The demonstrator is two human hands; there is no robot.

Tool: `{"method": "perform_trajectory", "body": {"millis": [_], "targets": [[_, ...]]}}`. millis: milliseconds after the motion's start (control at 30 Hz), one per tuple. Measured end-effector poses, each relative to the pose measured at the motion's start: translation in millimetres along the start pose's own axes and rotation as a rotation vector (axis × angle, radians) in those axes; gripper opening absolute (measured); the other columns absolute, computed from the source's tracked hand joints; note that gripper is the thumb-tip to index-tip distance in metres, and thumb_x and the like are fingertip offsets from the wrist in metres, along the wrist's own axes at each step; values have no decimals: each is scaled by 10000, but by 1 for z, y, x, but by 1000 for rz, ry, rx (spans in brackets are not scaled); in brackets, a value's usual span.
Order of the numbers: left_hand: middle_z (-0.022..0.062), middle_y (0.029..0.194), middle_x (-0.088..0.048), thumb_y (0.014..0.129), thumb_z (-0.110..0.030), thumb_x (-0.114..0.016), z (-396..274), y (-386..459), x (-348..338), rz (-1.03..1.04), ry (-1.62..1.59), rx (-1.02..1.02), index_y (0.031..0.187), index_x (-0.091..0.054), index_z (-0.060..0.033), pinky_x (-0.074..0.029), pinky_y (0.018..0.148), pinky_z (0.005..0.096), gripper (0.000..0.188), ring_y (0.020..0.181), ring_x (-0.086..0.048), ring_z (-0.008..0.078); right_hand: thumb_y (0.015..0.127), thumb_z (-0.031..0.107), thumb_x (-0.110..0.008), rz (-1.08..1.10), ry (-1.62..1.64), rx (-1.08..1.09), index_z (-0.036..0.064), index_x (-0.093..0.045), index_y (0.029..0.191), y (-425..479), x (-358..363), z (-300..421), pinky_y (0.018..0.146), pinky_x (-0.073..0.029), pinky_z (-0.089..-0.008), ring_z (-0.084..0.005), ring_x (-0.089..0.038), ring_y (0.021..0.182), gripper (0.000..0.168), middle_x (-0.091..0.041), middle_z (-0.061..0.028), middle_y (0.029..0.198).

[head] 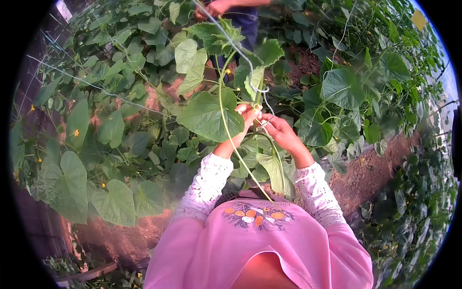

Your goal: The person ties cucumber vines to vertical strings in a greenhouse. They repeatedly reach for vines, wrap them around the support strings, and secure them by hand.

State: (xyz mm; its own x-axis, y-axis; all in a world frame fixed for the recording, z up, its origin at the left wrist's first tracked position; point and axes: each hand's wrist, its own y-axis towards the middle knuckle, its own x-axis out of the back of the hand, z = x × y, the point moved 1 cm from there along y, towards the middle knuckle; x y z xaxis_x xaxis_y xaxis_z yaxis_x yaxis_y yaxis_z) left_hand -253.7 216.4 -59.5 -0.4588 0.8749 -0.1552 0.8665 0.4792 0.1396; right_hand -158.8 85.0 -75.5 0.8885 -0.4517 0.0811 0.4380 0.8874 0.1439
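Observation:
My left hand [248, 115] pinches a green plant stem [258, 94] of a climbing vine, likely cucumber, in front of me. Close against it on the right, my right hand [277, 129] has its thumb and fingers closed on a thin white twine [267, 103] beside the stem. A thicker pale string [236, 47] comes down from the top and loops round the stem just above my hands. One broad leaf [213, 117] hangs over my left wrist. A long bare shoot [231, 139] curves from the vine's top down to my shirt.
Another person's hand [216, 8] is among the plants at the top. Dense leafy vines with small yellow flowers stand all round, with further strings [97, 86] strung at the left. Bare reddish soil [371, 173] runs at the right. A yellow card [418, 19] hangs at the upper right.

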Motion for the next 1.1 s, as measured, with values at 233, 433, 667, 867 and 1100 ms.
{"method": "perform_trajectory", "body": {"millis": [233, 433, 667, 867, 1100], "targets": [[-21, 830, -584, 897, -234, -589, 23, 6, 0, -37, 209, -210, 986, -604, -55, -429, 638, 188, 201, 753, -540, 57, 841, 142, -646, -341, -215, 112, 24, -597, 937, 5, 4, 51, 617, -449, -237, -82, -537, 692, 160, -608, -9, 796], [35, 916, -613, 925, -238, -538, 13, 10, -5, -162, 178, -14, 984, -594, -34, -443, 647, 211, 220, 783, -562, 70, 828, 83, -634, -273, -180, 106, 30, -536, 785, 7, -1, 51, 529, -361, -229, -66, -429, 582, 119, -491, 25, 661], [31, 895, -621, 912, -225, -562, 13, 6, 6, -144, -14, -65, 1027, -593, -34, -456, 679, 222, 226, 818, -581, 87, 871, 141, -606, 482, -72, -186, 2, -604, 1037, -7, 18, 60, 693, -457, -259, -75, -547, 757, 217, -616, -2, 826], [47, 939, -595, 910, -225, -565, 36, 0, 10, -74, -80, -138, 1080, -545, -17, -477, 732, 253, 269, 839, -580, 108, 850, 54, -620, -108, -152, 132, -17, -582, 1028, 32, 7, 60, 642, -432, -199, -48, -491, 716, 195, -531, 0, 807], [50, 1008, -601, 870, -452, -560, 23, -11, 16, -77, -341, 46, 1076, -568, -37, -490, 805, 346, 463, 926, -580, 151, 820, 93, -640, -202, -151, 228, 2, -573, 812, 37, -4, 46, 491, -377, -254, -101, -468, 541, 113, -528, -51, 698]]}}
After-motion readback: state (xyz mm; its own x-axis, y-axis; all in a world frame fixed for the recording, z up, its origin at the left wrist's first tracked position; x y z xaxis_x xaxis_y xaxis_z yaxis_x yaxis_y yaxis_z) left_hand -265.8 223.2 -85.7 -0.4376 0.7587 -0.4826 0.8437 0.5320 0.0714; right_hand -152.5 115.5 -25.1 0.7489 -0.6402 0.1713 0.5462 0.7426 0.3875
